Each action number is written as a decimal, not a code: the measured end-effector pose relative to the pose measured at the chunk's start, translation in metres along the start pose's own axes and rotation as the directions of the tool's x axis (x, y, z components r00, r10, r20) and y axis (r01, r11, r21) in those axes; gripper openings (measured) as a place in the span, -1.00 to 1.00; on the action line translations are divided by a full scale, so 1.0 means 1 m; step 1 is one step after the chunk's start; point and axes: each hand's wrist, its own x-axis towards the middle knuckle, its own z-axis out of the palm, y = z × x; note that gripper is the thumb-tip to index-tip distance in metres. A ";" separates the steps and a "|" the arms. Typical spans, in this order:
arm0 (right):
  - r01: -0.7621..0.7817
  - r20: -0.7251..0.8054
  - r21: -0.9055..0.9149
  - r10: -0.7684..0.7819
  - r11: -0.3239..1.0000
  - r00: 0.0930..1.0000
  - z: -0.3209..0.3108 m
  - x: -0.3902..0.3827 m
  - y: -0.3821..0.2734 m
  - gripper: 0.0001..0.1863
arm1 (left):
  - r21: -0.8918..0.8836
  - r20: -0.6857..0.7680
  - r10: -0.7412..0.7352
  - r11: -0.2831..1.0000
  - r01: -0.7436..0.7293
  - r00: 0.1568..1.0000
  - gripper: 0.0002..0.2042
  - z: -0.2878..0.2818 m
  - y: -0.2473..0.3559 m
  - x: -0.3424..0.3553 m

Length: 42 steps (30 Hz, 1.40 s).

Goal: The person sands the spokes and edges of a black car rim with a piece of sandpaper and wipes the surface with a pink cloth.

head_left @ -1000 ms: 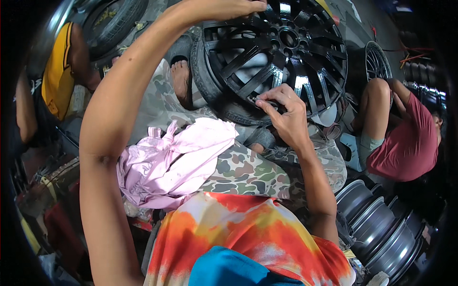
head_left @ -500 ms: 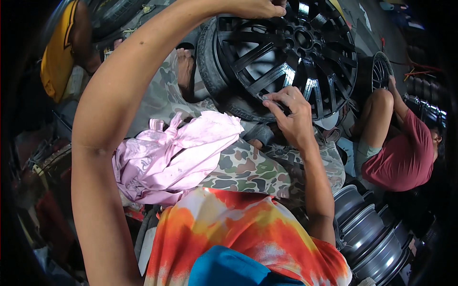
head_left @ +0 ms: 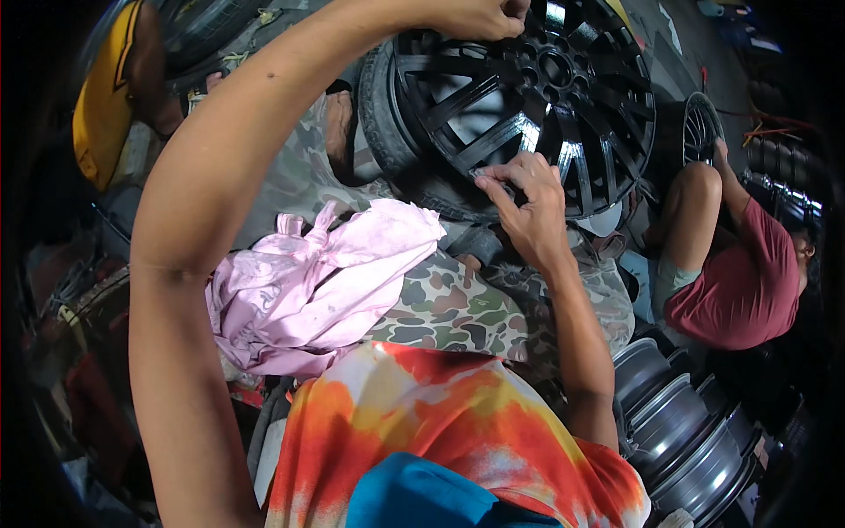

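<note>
A glossy black multi-spoke wheel rim [head_left: 563,136] leans in front of me, with a black tyre [head_left: 380,132] behind its left side. At the rim's near left edge, my right hand [head_left: 532,207] is closed in a pinch. A small grey piece [head_left: 479,173] shows at its fingertips, against the edge; its kind is unclear. My left hand [head_left: 484,16] reaches across to the upper spokes, its fingers curled. The picture's top edge cuts that hand off, and whatever it may hold is hidden. A pink cloth [head_left: 326,282] lies bunched over my camouflage-clad left leg.
At the right a person in a dark red shirt [head_left: 744,277] sits holding another wheel rim [head_left: 701,128]. Grey rims [head_left: 673,422] are stacked near my right side. Part of a person in yellow clothing [head_left: 106,97] shows at far left, near another tyre [head_left: 207,35].
The view has shifted slightly. My right hand has slid a little left along the rim's edge, and my left hand has come slightly nearer; both stay closed.
</note>
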 end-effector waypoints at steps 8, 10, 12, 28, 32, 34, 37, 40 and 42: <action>0.001 -0.020 -0.005 -0.001 1.000 1.000 0.004 0.001 -0.001 -0.85 | 0.100 0.075 -0.027 0.995 0.020 0.997 -0.76 -0.001 0.000 0.003; -0.015 0.000 -0.028 0.015 0.999 1.000 0.000 0.001 0.003 -0.86 | 0.055 0.002 0.037 0.998 -0.037 0.999 -0.77 0.002 0.001 0.003; -0.003 -0.016 -0.014 0.003 1.000 1.000 0.004 0.002 0.001 -0.86 | 0.061 0.027 0.003 0.998 -0.005 1.000 -0.77 0.000 0.004 0.003; -0.021 -0.065 -0.020 0.020 1.000 0.998 0.008 0.002 0.004 -0.85 | 0.074 0.045 0.020 0.997 -0.023 0.999 -0.77 0.000 0.006 0.002; -0.003 -0.023 0.018 0.004 1.000 1.000 0.007 0.003 0.001 -0.86 | 0.058 0.046 -0.024 0.998 0.021 0.999 -0.77 0.000 0.006 -0.003; -0.009 -0.071 0.003 0.010 1.000 0.997 0.008 0.003 0.003 -0.86 | 0.079 0.040 -0.054 0.996 0.051 0.998 -0.76 0.001 0.008 -0.001; -0.029 -0.072 0.032 0.031 0.999 0.997 0.009 0.002 0.004 -0.86 | 0.074 0.046 -0.056 0.996 0.052 0.997 -0.76 0.001 0.008 0.000; -0.020 -0.023 0.069 0.021 0.997 1.000 0.008 0.002 0.002 -0.85 | 0.078 0.067 -0.078 0.994 0.073 0.995 -0.76 -0.001 0.009 -0.002; -0.013 -0.044 0.052 0.016 0.999 0.999 0.008 0.003 0.002 -0.85 | 0.081 0.075 -0.073 0.994 0.067 0.994 -0.76 0.000 0.009 0.000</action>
